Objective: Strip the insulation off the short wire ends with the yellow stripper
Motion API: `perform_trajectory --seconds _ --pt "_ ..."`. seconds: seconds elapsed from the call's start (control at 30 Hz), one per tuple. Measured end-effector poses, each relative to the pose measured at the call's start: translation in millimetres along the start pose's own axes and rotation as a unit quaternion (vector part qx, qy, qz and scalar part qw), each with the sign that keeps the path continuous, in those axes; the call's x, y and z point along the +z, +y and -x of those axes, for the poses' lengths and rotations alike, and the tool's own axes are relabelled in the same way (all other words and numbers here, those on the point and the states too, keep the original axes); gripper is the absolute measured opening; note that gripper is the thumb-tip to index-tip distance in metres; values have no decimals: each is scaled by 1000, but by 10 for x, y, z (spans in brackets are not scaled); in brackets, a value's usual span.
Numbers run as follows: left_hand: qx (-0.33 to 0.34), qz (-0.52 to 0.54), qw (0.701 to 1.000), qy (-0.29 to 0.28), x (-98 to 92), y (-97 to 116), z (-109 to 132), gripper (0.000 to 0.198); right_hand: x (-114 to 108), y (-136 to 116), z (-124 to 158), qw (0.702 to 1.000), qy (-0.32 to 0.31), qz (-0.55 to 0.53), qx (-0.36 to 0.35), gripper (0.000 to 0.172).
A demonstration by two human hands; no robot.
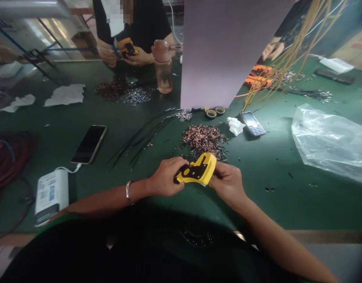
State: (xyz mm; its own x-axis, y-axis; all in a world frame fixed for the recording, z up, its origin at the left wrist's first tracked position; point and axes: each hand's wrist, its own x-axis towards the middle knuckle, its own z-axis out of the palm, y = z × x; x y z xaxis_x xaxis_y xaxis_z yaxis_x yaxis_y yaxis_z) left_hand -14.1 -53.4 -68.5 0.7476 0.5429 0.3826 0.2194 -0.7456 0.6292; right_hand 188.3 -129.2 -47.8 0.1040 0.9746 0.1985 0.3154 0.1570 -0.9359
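My left hand (168, 177) is wrapped around the handles of a yellow and black wire stripper (195, 173), held just above the table in front of my body. At the tool's head, my right hand (229, 182) has its fingers pinched together. What they hold, if anything, is hidden behind the tool. Just beyond the stripper lies a heap of short copper-coloured and black wire offcuts (203, 139). Long thin black wires (142, 135) stretch across the table to the left of the heap, with a small pile of silvery ends (184, 114) near their far tips.
A phone (89, 144) is cabled to a white power bank (52, 194) at left. A pale upright panel (219, 51) stands ahead, with tape rolls (211, 114) and a keypad phone (253, 124) nearby. Plastic bag (328, 141) at right, bottle (163, 68) ahead. Co-workers' hands (139, 57) are across the table.
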Motion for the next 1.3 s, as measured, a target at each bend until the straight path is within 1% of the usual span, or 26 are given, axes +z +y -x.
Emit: perform_trajectory --seconds 0.3,0.53,0.8,1.03,1.3 --pt "-1 14 1000 -2 12 3 8 34 -16 6 0 1000 -8 -18 10 19" --pt "-34 48 998 -16 6 17 5 28 -18 -32 -16 999 -12 -38 18 17" --pt "-42 67 997 -14 10 20 5 23 -10 -56 -26 999 -8 -34 1 18" --pt "-93 75 993 -20 -1 33 2 21 5 -57 -31 999 -8 -34 -1 20" --pt "-70 67 995 -11 0 24 -1 13 3 -56 -32 1000 -9 -29 -1 19"
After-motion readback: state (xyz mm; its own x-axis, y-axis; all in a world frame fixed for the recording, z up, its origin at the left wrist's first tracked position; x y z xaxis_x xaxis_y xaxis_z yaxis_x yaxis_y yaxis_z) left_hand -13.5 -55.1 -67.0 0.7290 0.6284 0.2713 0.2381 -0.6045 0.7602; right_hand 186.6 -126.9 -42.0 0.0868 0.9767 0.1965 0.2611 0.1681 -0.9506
